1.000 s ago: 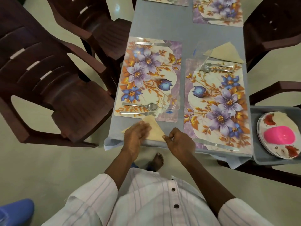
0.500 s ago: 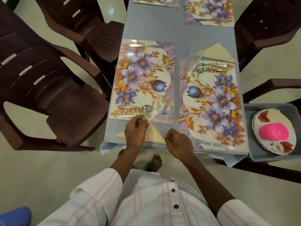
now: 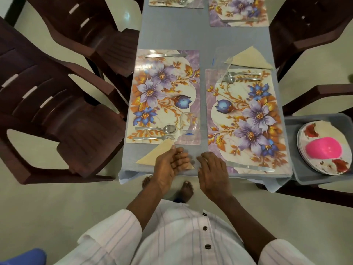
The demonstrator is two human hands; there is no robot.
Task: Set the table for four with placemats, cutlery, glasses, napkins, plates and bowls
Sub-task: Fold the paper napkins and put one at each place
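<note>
On the grey-clothed bench (image 3: 172, 35), left placemat (image 3: 164, 96) and right placemat (image 3: 246, 119) lie side by side. Dark brown chairs (image 3: 66, 111) stand around it on a pale floor (image 3: 57, 207). At right, a grey tub (image 3: 298, 169) holds plates (image 3: 324, 129) and a pink bowl (image 3: 322, 147). A folded tan napkin (image 3: 152, 154) lies just below the left placemat, its right corner under the left grip (image 3: 170, 167) — fingers loose, holding nothing. The right grip (image 3: 214, 173) is beside it — palm down, fingers apart, empty.
</note>
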